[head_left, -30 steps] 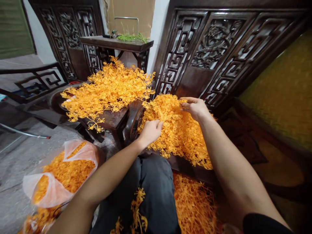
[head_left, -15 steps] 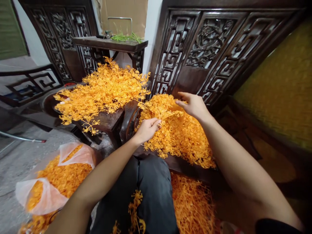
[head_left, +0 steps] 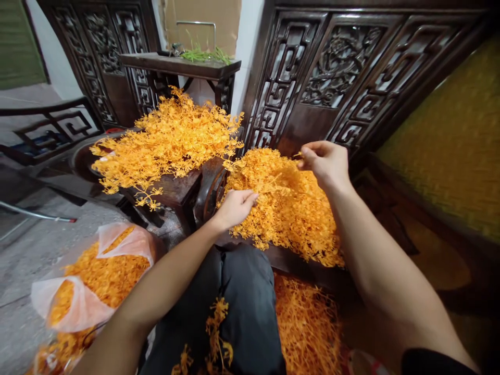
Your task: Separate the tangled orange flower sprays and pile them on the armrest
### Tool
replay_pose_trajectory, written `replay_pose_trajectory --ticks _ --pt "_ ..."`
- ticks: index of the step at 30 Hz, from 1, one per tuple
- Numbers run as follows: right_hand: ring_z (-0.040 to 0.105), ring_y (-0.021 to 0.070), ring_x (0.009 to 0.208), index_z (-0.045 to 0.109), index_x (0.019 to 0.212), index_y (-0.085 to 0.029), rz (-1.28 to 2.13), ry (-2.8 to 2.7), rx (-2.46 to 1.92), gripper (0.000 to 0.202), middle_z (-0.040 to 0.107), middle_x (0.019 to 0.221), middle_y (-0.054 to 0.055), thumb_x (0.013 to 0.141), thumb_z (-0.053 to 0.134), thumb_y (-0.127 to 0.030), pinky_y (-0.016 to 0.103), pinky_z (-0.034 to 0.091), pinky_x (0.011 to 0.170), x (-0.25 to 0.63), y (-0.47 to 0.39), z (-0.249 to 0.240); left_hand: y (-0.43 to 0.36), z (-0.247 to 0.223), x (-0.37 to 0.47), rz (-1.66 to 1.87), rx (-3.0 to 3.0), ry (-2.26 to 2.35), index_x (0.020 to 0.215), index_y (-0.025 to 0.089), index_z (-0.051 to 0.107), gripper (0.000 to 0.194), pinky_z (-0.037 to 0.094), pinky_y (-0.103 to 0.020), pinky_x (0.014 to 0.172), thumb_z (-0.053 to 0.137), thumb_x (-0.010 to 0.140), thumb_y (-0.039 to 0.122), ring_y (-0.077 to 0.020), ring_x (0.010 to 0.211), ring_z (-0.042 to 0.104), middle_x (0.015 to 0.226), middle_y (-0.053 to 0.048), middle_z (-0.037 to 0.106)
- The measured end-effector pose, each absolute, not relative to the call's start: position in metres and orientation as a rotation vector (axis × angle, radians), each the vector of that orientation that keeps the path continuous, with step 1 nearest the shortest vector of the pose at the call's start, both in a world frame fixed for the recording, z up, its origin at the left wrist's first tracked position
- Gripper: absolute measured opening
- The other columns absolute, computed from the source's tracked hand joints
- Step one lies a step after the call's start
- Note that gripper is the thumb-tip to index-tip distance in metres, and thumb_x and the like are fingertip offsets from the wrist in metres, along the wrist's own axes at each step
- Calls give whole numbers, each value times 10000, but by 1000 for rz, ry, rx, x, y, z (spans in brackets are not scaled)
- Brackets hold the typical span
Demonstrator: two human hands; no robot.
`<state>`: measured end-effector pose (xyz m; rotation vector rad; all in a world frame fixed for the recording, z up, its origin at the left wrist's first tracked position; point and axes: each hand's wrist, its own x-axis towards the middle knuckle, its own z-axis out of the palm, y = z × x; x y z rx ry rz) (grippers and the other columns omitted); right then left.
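My left hand (head_left: 236, 208) is closed on an orange plastic-looking sprig (head_left: 271, 185) whose thin branches stick out past the thumb. My right hand (head_left: 328, 161) is up and to the right of it, thumb and fingers pinched on a small orange piece (head_left: 298, 155). Beneath both hands a large heap of orange branched sprigs (head_left: 297, 224) covers the dark wooden seat (head_left: 295, 264). The tip of the sprig in my left hand blends into the heap behind it.
More orange sprigs (head_left: 172, 140) are piled on a wooden stand at left. An open whitish plastic bag (head_left: 88, 307) of orange pieces sits on the floor. Orange stems (head_left: 307, 328) lie below the seat. Behind stands a carved wooden backrest (head_left: 339, 67); green stalks (head_left: 203, 55) lie on a small table.
My right hand has moved right, and its fingers have gone from spread to pinched on a small orange piece. My left hand stays almost in place with the sprig.
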<state>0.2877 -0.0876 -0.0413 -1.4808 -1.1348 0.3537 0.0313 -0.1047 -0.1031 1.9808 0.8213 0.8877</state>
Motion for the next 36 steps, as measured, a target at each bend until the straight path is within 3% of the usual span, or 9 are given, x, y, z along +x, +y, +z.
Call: replay_pose_trajectory --ticks 8,11,14,22,26,29,31,34,36 --pt "680 216 943 785 1041 -233 616 -1474 -1308 356 734 1160 79 831 742 -516 372 573 802 260 -134 -67 -89 -116 28 956 1757 846 714 153 574 385 305 -216 533 469 971 420 -92 567 457 633 1 550" --pt "658 196 863 776 839 -220 378 -1452 -1273 249 725 937 55 802 784 -465 348 550 782 252 -131 -68 -94 -112 31 898 1602 777 714 153 566 371 237 -207 480 524 947 438 -66 499 375 581 28 473" --pt "532 123 589 695 697 -221 310 -1007 -1135 254 588 670 -8 792 770 -445 288 496 589 269 -113 -65 -101 -105 33 801 1304 688 708 167 520 333 155 -198 428 620 890 427 -40 414 260 509 75 359" --pt "520 114 530 699 708 -197 803 -1078 -1246 239 588 600 -7 695 824 -401 264 479 514 250 -111 -88 -102 -91 32 784 857 485 731 173 490 309 109 -168 382 666 881 378 -24 369 165 491 112 261" --pt "701 242 849 718 799 -189 819 -1028 -1377 228 740 919 95 723 763 -400 410 608 754 236 -104 -101 -97 -93 31 751 776 433 751 165 503 254 123 -171 379 563 949 312 -33 377 160 506 101 257" --pt "564 350 1323 765 1056 -167 506 -1257 -1532 363 675 1327 157 761 747 -379 558 417 1149 240 -101 -96 -93 -95 31 728 723 390 758 164 507 247 125 -177 373 508 973 284 -41 379 154 510 97 249" --pt "507 331 1392 729 1227 -177 406 -1418 -1481 473 622 1419 143 816 722 -411 546 344 1208 239 -104 -88 -92 -96 30 694 702 367 762 162 512 246 130 -178 370 499 979 278 -43 378 153 514 98 246" --pt "679 263 1117 635 1379 -214 580 -1532 -1289 632 669 1347 129 813 751 -469 458 552 986 229 -110 -78 -91 -95 29 643 692 343 760 159 519 252 141 -174 367 501 981 277 -43 375 151 516 99 237" --pt "697 215 889 673 1322 -207 630 -1548 -1259 648 709 1237 123 748 816 -471 385 584 780 223 -111 -74 -92 -94 29 625 683 332 758 157 522 260 147 -172 364 491 987 276 -44 373 153 515 99 237"
